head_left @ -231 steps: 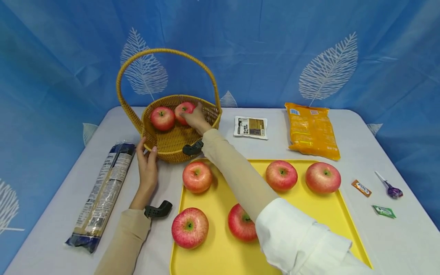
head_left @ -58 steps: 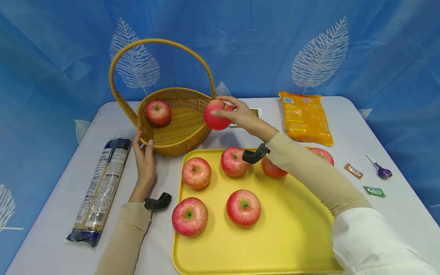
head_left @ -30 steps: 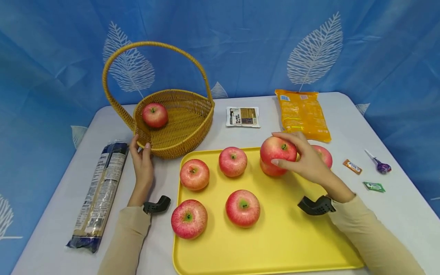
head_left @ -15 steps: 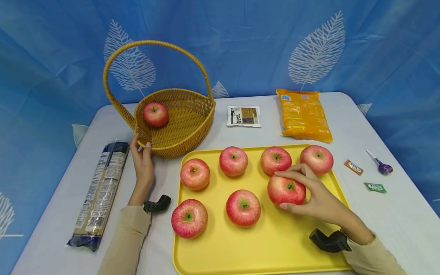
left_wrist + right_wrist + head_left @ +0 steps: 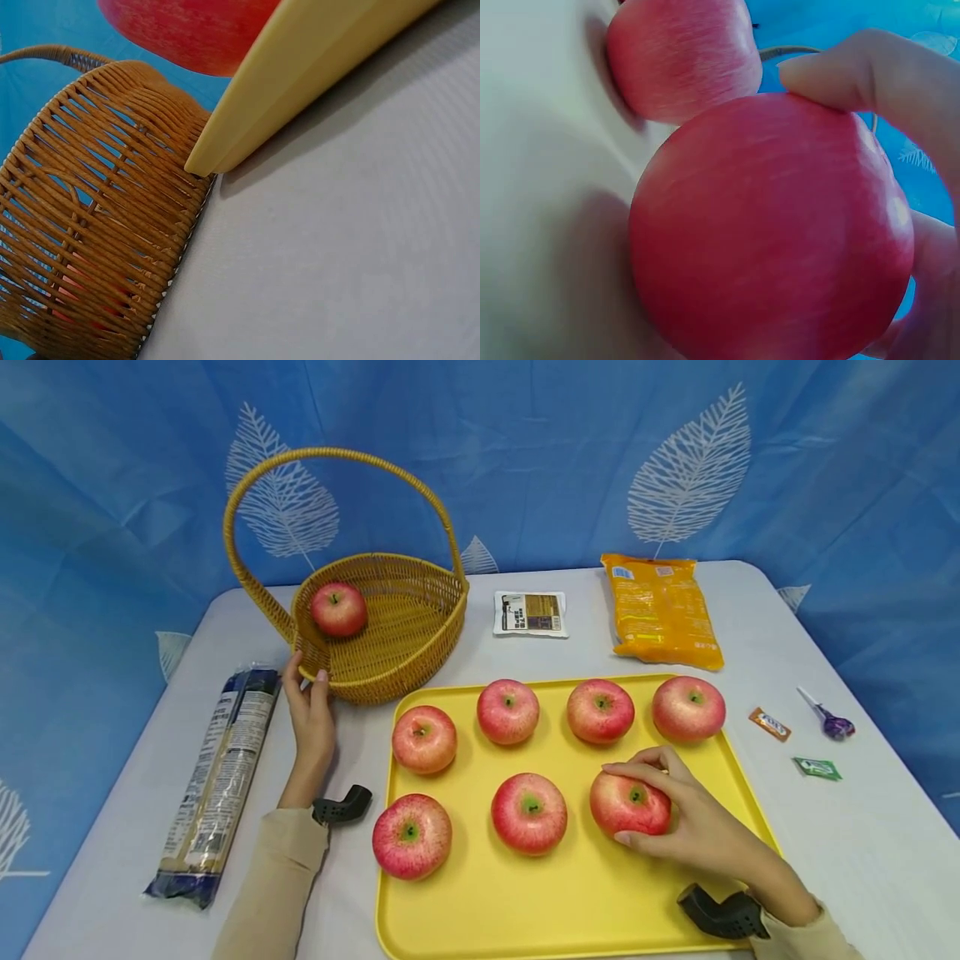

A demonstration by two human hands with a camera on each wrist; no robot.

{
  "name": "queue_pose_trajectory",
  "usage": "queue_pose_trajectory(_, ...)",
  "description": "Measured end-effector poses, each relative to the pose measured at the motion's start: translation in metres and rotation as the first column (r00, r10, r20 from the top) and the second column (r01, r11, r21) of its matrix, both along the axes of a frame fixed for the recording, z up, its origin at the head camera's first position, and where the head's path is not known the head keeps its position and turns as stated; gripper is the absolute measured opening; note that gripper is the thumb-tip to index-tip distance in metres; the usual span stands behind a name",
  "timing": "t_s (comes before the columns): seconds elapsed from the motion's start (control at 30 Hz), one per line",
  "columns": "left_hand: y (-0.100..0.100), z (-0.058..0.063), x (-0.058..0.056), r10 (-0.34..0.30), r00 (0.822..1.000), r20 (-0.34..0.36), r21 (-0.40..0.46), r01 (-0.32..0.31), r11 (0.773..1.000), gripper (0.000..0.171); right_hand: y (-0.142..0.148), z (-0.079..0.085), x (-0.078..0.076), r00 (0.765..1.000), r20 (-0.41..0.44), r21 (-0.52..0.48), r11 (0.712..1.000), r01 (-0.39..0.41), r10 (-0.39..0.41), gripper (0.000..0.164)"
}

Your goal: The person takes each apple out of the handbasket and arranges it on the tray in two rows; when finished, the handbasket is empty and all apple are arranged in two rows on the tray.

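My right hand (image 5: 693, 822) holds a red apple (image 5: 626, 806) by its right side, fingers behind it and thumb in front, low at the tray's right half. In the right wrist view that apple (image 5: 772, 232) fills the middle, with the thumb along its edge and another apple (image 5: 686, 56) beyond. My left hand (image 5: 311, 727) grips the near left rim of the wicker basket (image 5: 390, 681), which has a tall arched handle. One apple (image 5: 339, 610) lies inside it, to the left. Several apples, including one at the centre (image 5: 529, 814), sit on the yellow tray (image 5: 525, 927).
A long noodle-like packet (image 5: 217, 785) lies left of the left hand. At the back are a small white-and-brown sachet (image 5: 530, 614) and an orange bag (image 5: 663, 610). An orange-wrapped sweet (image 5: 769, 724), a green-wrapped one (image 5: 817, 767) and a purple lollipop (image 5: 834, 724) lie at the right.
One of the two apples in the basket has been taken out by the right hand, carried right and lowered onto the tray in front of the back row. The left hand stays at the basket.
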State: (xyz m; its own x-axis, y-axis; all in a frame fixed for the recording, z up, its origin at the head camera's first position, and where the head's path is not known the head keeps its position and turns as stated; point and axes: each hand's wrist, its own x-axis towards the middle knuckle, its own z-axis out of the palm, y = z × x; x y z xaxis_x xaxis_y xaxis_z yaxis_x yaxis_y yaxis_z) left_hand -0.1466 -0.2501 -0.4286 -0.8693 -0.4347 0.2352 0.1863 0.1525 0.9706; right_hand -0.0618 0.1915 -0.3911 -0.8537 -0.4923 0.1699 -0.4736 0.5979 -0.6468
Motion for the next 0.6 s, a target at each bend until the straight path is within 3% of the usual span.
queue_pose_trajectory(0.2,0.0009,0.0012,0.0007,-0.004,1.000,-0.012,-0.001,0.004,1.000,0.048,0.0009,-0.0054,0.0031,0.999,0.012,0.064,0.997,0.048,-0.049,0.065)
queue_pose_trajectory(0.6,0.0003,0.0015,-0.0001,0.000,1.000,-0.017,0.022,0.001,1.000,0.049,0.0010,0.0001,0.0086,0.996,0.045,0.196,0.978,0.064,-0.074,0.064)
